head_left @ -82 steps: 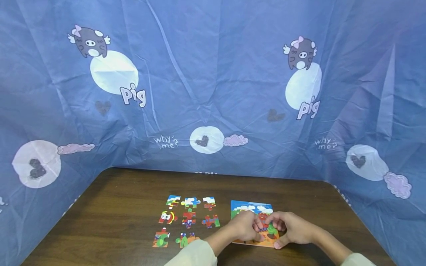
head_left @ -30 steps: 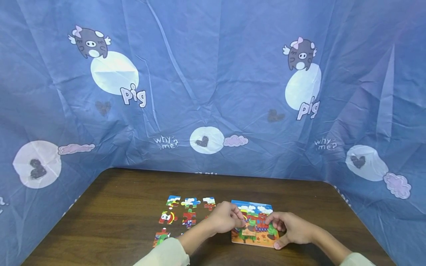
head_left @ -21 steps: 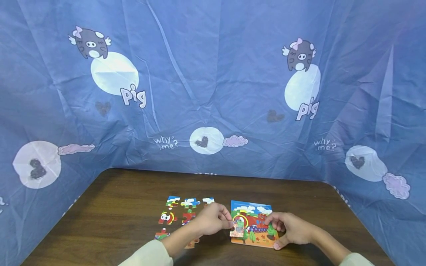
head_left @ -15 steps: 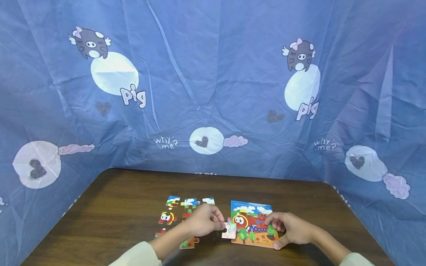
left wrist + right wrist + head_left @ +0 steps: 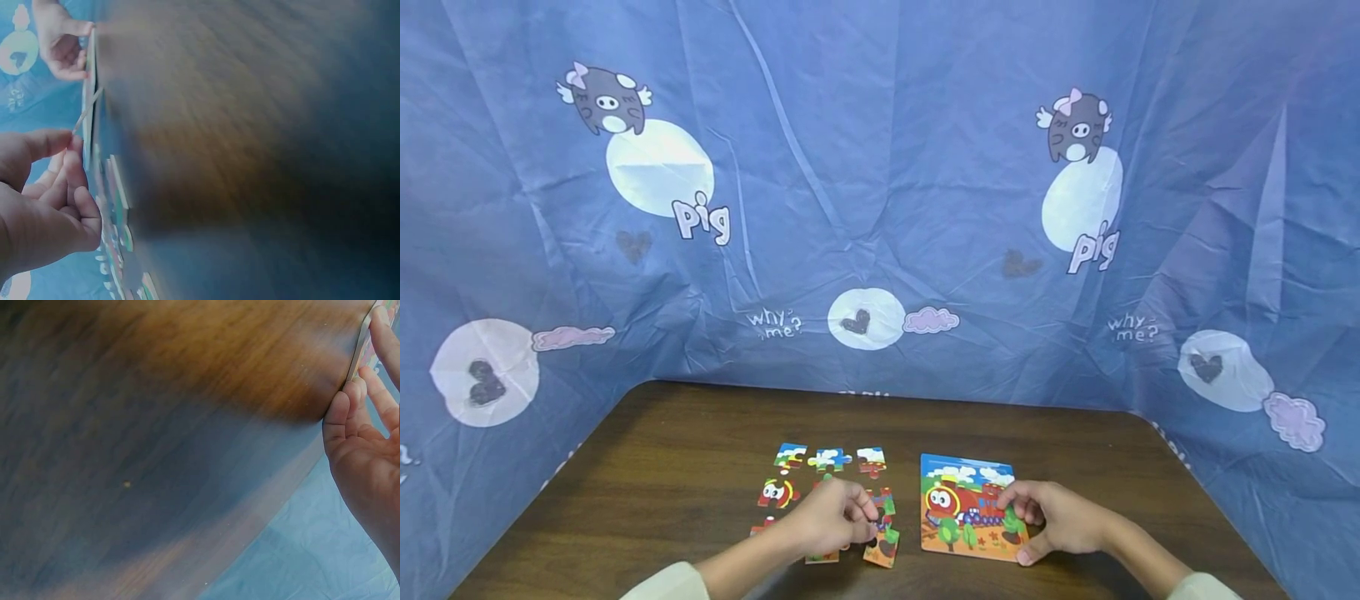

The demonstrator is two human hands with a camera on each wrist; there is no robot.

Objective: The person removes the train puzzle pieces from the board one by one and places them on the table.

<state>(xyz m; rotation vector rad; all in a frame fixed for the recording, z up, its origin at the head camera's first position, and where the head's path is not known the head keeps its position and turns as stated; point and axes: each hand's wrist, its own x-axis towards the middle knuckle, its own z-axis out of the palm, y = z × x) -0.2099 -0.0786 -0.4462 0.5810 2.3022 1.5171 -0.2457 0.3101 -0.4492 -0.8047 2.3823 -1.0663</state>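
Observation:
Between its thumb and fingertips, my left hand (image 5: 829, 518) pinches a jigsaw piece (image 5: 883, 548) with a green tree on orange ground, at the front right of the laid-out pieces. Seen edge-on in the left wrist view, that piece (image 5: 85, 114) stands tilted in the fingers. My right hand (image 5: 1056, 521) holds the right edge of a square train picture board (image 5: 973, 472), thumb at the near corner and fingers at its side. Left of the board lie spaced-out jigsaw pieces, among them one with the train's eyes (image 5: 774, 492); my left hand and forearm partly hide others.
The pieces with sky, such as the top left one (image 5: 791, 455) and the top right one (image 5: 871, 457), form the back row. A dark wood table (image 5: 700, 442) carries everything. Blue printed cloth (image 5: 880, 208) stands behind and at both sides.
My left hand has lifted the tree piece from over the picture board and carried it left to the front right of the laid-out pieces. My right hand has stayed at the board's edge.

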